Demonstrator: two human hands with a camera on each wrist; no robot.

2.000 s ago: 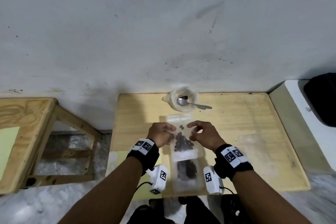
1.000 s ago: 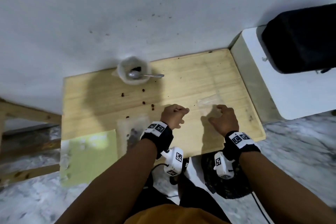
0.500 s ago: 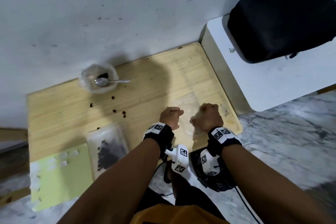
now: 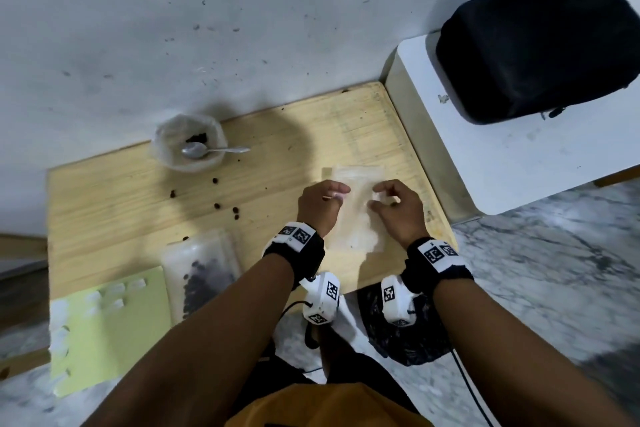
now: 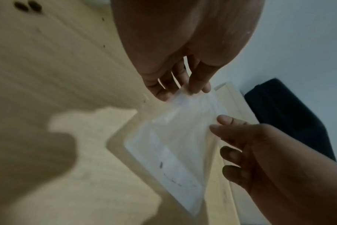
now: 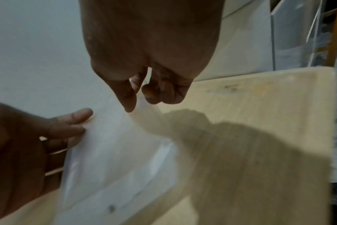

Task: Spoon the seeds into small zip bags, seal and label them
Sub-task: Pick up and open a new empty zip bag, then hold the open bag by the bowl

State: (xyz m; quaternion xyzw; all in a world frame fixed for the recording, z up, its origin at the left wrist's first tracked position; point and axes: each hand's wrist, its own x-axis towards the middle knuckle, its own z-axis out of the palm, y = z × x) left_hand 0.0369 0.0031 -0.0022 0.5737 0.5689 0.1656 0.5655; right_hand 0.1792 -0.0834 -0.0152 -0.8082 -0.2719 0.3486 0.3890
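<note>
An empty clear zip bag is held just above the right part of the wooden table. My left hand pinches its left edge near the top, thumb against fingers. My right hand pinches the right edge. The bag hangs slack between both hands. Filled zip bags with dark seeds lie at the front left. A clear bowl with a few seeds and a spoon stands at the back. A green label sheet overhangs the front left corner.
Loose seeds are scattered on the table between the bowl and the filled bags. A white surface with a black bag adjoins the table's right side. A grey wall runs behind. Marble floor lies below.
Both hands left the filled bag, which now lies at the front left, moved to the table's right part and took hold of an empty bag. The head view swung right.
</note>
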